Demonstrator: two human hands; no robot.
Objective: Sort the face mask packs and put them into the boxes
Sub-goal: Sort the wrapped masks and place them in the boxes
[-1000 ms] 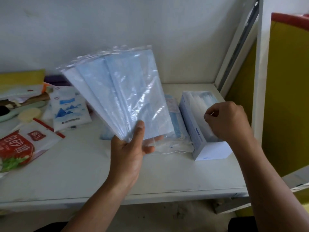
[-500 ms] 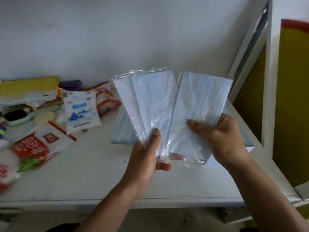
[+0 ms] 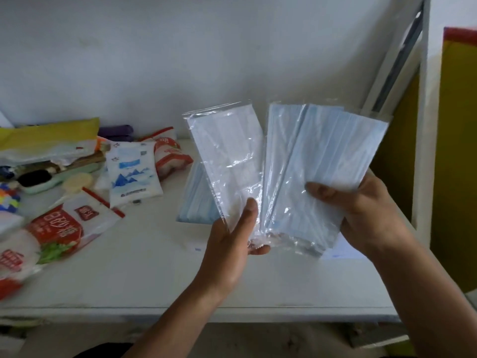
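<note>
White mask pack (image 3: pixel 227 161) is being pinched in the grip of the left hand (image 3: pixel 229 244), blue mask packs (image 3: pixel 322 171) in the right hand (image 3: pixel 366 213), both above the surface (image 3: pixel 154 275) towards its right edge. Advisable: keeping colours apart while boxing.

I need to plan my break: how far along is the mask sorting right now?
Done: nothing is visibly boxed, and no box shows clearly. In hand: the left hand grips the whitish mask packs and the right hand holds the fanned blue mask packs, so sorting is under way. Left: boxing these, plus the blue mask stack lying on the white table.
</note>
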